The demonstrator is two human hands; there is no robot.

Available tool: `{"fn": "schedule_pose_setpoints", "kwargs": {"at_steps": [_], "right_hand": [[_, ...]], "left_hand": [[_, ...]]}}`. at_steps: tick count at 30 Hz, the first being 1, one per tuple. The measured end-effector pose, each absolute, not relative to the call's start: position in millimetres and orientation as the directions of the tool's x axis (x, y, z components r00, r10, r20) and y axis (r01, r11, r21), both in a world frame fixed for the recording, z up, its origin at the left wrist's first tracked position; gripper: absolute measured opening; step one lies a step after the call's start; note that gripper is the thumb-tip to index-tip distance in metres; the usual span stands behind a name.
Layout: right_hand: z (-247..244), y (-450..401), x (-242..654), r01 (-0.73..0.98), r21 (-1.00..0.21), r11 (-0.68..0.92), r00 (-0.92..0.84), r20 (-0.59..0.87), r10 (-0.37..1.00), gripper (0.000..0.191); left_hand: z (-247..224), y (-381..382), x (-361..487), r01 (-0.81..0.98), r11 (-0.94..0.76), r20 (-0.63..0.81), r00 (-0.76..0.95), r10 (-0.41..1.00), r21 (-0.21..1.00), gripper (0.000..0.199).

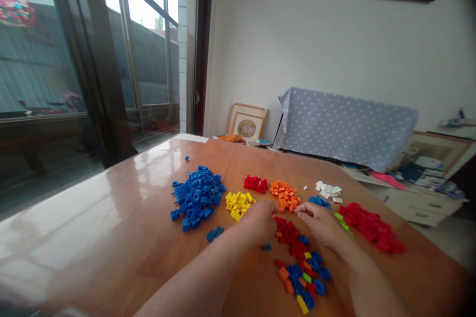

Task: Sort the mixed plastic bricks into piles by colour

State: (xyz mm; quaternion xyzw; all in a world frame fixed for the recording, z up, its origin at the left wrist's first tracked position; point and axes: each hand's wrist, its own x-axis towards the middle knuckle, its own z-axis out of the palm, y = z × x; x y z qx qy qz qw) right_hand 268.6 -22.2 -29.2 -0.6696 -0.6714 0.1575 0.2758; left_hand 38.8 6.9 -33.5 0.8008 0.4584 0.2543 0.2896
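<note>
My left hand [265,220] is curled over the table between the yellow bricks [240,204] and the orange bricks [285,195]; its fingertips are mostly hidden. To its right, my right hand [318,221] has thumb and fingers drawn together beside the orange pile. Whatever either hand holds is too small or hidden to make out. Below and between them lies a heap of dark red pieces [287,232]. It runs down into a mixed group with blue rings [319,287], orange pieces [283,273] and a yellow brick [302,304].
A large blue pile [199,197] is at left, with a small red pile [256,184] behind. White pieces [328,189], blue pieces [319,201], green pieces [344,224] and a long red pile [372,226] lie right. Teal pieces [214,234] sit near my left forearm on the wooden table [122,203].
</note>
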Motion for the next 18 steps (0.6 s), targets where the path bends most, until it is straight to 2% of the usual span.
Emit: {"fn": "schedule_pose_setpoints", "kwargs": {"at_steps": [4,9,15,18], "right_hand": [[-26,-28,263,0.802,-0.593,0.072,0.012,0.137,0.991,0.024],[-38,-21,252,0.774,-0.631,0.041,0.041,0.115,0.992,0.034],[-44,-14,247,0.830,-0.545,0.120,-0.025,0.179,0.984,0.042],[-42,-13,244,0.858,-0.496,0.135,-0.078,0.134,0.988,0.045]], "left_hand": [[-26,2,39,0.624,-0.510,0.164,0.527,0.834,0.592,0.030],[-17,1,36,0.711,-0.517,0.113,0.534,0.838,0.477,0.031],[-15,0,36,0.737,-0.518,0.109,0.528,0.842,0.434,0.033],[-19,1,36,0.725,-0.534,0.125,0.539,0.833,0.436,0.029]]}}
